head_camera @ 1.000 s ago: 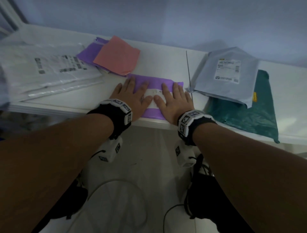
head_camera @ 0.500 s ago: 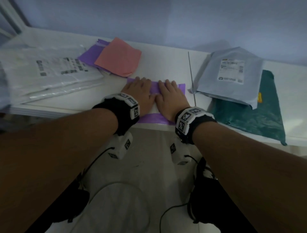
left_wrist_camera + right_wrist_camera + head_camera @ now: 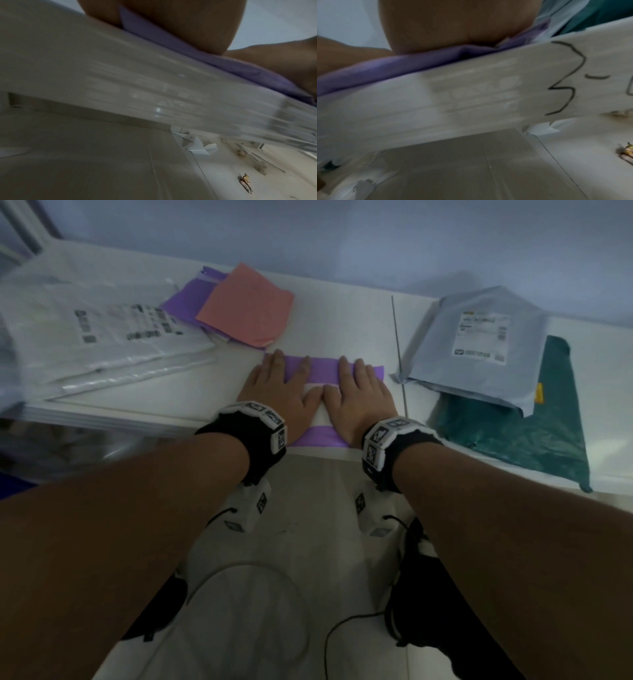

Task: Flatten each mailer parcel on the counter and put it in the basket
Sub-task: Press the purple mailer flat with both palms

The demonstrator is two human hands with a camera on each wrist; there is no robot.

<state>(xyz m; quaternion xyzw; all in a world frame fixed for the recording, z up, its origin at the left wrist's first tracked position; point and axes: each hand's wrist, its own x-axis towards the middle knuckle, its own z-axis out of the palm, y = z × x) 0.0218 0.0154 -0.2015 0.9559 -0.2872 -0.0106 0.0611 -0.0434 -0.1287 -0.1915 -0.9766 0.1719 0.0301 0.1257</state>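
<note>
While both palms lie flat, the left hand [image 3: 281, 395] and right hand [image 3: 359, 398] press the purple mailer [image 3: 323, 364] onto the worktop [image 3: 342, 313], fingers [image 3: 346, 368] straight and slightly apart, the mailer's far edge just beyond them.

1. Head view: dim, bluish cast, soft throughout; wide-angle bending at the edges.
2. Both wrist views: heavily motion-blurred, dim, streaked along the desk [image 3: 154, 83] edge.
3. No glare; shadows faint.
</note>
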